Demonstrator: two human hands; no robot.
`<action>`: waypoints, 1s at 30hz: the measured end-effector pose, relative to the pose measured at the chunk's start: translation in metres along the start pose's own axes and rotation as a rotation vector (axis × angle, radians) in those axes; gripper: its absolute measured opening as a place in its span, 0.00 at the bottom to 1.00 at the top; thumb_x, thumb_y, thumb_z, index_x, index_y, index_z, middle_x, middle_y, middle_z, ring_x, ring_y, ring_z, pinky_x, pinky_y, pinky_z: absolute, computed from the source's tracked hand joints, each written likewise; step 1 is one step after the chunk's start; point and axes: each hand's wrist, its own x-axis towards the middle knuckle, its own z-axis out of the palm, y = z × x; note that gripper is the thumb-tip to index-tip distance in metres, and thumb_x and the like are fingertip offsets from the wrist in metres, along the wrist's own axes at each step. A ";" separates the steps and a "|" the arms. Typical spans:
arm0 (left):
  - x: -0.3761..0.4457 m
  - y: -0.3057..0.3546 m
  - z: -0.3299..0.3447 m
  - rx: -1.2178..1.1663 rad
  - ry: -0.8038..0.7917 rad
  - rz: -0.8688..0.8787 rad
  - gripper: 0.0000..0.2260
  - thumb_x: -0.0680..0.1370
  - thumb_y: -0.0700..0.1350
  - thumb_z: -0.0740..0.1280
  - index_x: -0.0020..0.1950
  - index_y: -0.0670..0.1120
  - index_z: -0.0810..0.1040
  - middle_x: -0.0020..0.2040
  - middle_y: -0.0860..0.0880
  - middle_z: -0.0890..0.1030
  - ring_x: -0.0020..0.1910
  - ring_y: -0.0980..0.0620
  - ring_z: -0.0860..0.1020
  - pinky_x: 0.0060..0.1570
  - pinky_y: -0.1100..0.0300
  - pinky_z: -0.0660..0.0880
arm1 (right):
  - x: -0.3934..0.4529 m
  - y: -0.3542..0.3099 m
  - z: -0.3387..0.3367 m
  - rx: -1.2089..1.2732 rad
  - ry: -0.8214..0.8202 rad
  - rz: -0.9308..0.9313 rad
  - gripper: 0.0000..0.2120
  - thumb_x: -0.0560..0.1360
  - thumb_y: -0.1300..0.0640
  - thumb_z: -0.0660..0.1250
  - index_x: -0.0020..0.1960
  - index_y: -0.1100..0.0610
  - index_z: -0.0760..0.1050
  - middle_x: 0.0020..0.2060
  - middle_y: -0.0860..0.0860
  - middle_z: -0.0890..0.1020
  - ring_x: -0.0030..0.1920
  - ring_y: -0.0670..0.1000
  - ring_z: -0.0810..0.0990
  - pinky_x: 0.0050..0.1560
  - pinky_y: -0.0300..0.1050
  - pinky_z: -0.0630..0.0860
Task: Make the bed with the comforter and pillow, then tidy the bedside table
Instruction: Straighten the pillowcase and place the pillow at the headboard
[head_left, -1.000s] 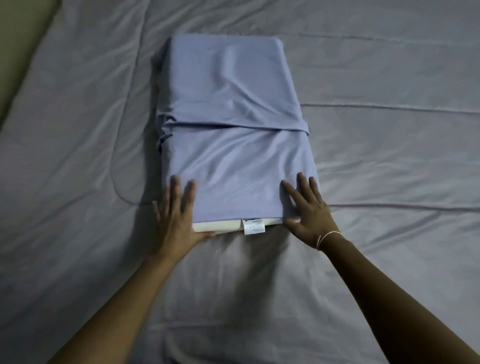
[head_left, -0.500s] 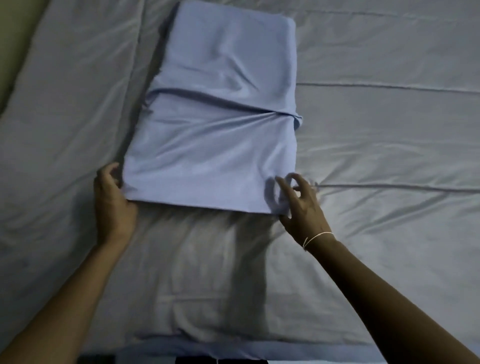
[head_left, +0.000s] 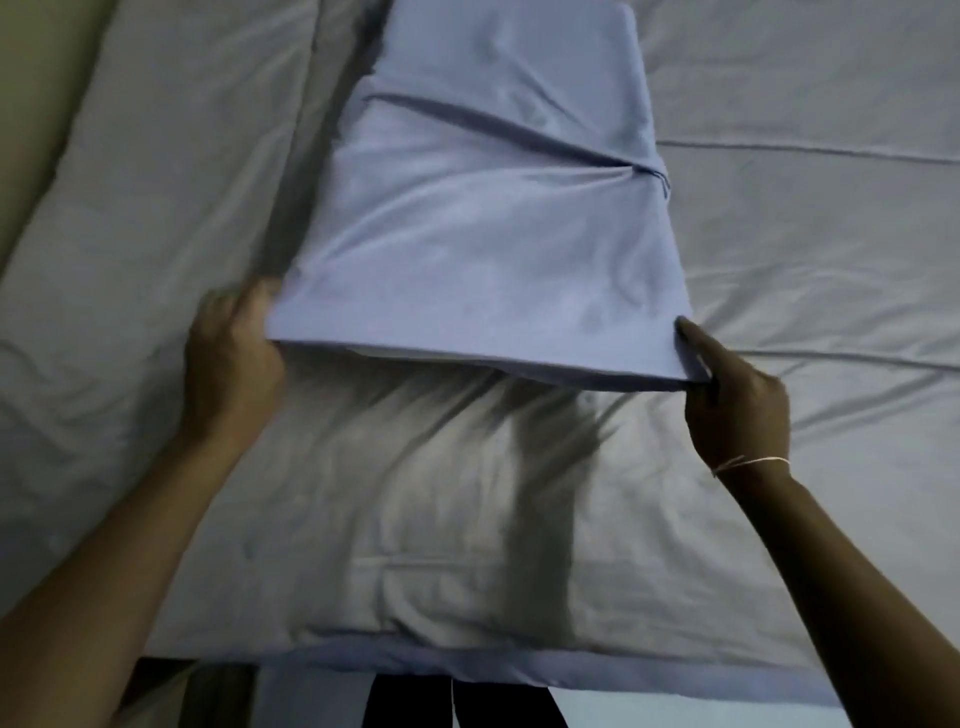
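Head view, and the right hand (head_left: 737, 410) has its fingers (head_left: 693, 345) pinched on the near right corner of the pillow (head_left: 483, 208) case, while the left hand (head_left: 234, 358) curls around the near left corner, its blurred fingertips tucked at the hem. The pillow stretches away from both hands, lying lengthwise on the grey comforter (head_left: 415, 493), its loose hem between them. It looks soft, light and floppy, the slack case likely to slide, so the corners seem the sensible hold.

One pillow (head_left: 498, 218), one comforter (head_left: 415, 493), two hands: left hand (head_left: 234, 364), right hand (head_left: 737, 410)
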 end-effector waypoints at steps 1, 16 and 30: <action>-0.018 -0.007 0.004 0.040 -0.088 0.125 0.19 0.67 0.29 0.55 0.55 0.37 0.73 0.43 0.31 0.77 0.42 0.33 0.76 0.43 0.45 0.69 | -0.010 0.006 0.003 -0.049 -0.054 -0.011 0.29 0.68 0.64 0.59 0.67 0.50 0.74 0.37 0.61 0.83 0.32 0.64 0.79 0.32 0.51 0.75; -0.058 -0.021 0.063 -0.470 -0.826 -0.735 0.13 0.78 0.37 0.62 0.62 0.36 0.73 0.55 0.38 0.79 0.52 0.45 0.78 0.47 0.55 0.71 | -0.038 -0.004 0.049 -0.165 -0.673 0.420 0.14 0.75 0.54 0.65 0.54 0.63 0.77 0.53 0.64 0.81 0.54 0.65 0.78 0.52 0.52 0.73; -0.106 -0.059 0.014 -0.255 -1.098 -0.625 0.12 0.82 0.39 0.58 0.41 0.43 0.76 0.49 0.39 0.80 0.48 0.50 0.73 0.49 0.58 0.66 | -0.093 0.048 -0.015 -0.268 -0.938 0.102 0.23 0.71 0.43 0.56 0.42 0.61 0.80 0.43 0.60 0.82 0.45 0.62 0.81 0.45 0.49 0.75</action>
